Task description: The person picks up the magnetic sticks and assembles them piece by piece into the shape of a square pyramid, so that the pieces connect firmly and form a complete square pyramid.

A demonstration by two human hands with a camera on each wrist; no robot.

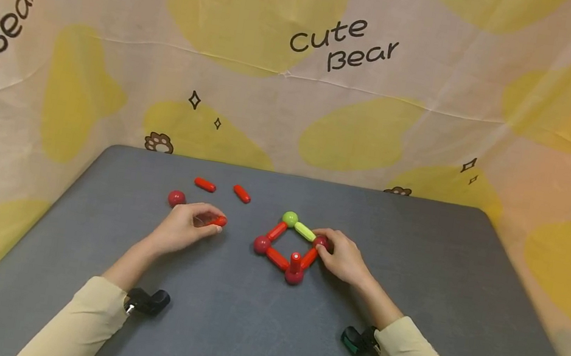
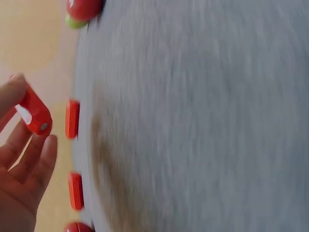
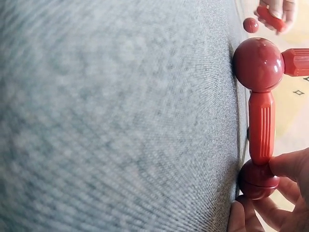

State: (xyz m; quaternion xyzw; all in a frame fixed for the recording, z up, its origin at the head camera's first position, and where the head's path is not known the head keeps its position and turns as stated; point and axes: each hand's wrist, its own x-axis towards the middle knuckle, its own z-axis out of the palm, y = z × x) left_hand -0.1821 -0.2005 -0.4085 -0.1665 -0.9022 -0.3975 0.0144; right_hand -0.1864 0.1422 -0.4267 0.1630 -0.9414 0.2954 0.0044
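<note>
On the gray counter [image 1: 240, 331], midway between side edges, lies a glossy red-and-lime diamond frame [image 1: 277, 257] with one upright rod [image 1: 295, 263], right hand [image 1: 344, 257] gripping its right ball [image 1: 321, 243], left hand [image 1: 183, 226] pinching a loose red rod [image 1: 221, 221] slanting up rightward.

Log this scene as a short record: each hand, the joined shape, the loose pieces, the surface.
Left hand: holds a red rod, apart from the joined shape
Right hand: grips the right corner ball
Joined shape: four-sided; three red balls and one green ball at the corners; three red rods and one green rod as sides
Upright piece: red rod on the near corner ball
Loose pieces: two red rods, one red ball beyond the left hand
Surface: grey table
</note>
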